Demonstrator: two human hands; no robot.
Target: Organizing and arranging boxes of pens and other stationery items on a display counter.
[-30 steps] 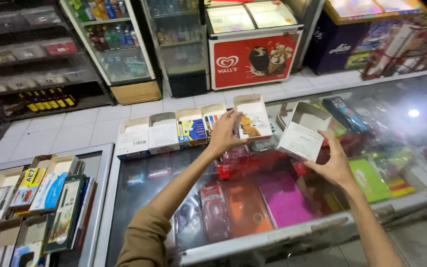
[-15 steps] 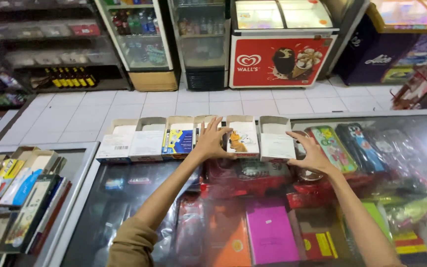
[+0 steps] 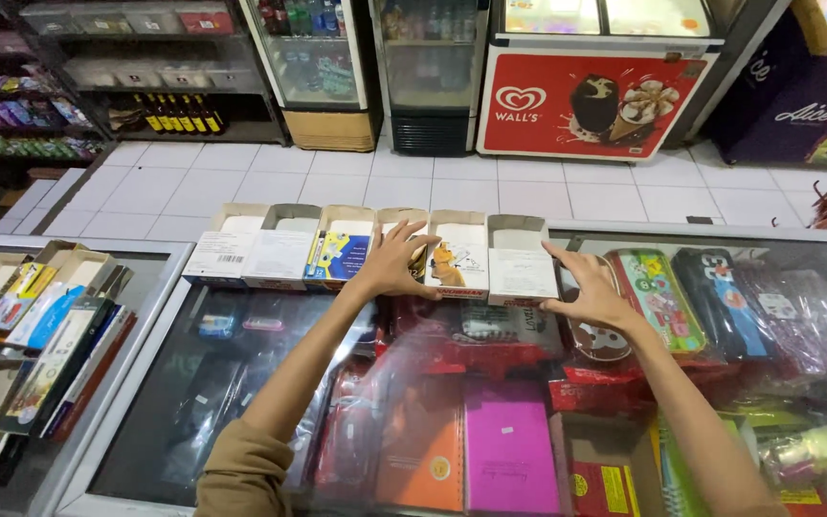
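Right hand (image 3: 593, 294), fingers spread, presses the side and front of a white open-topped box (image 3: 522, 264) at the right end of a row of boxes (image 3: 279, 251) along the glass counter's (image 3: 193, 383) far edge. Left hand (image 3: 392, 260) lies splayed over the fourth box (image 3: 404, 230), gripping nothing and hiding most of it; goods under the glass are blurred by glare.

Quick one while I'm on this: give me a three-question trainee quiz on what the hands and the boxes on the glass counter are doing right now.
1. True or false: the right hand touches the end box of the row.
2. How many open boxes stand in the row on the glass counter?
3. The left hand rests on: A) the pink notebook B) boxes in the row C) the freezer

Key: 1 true; 2 six; 3 B
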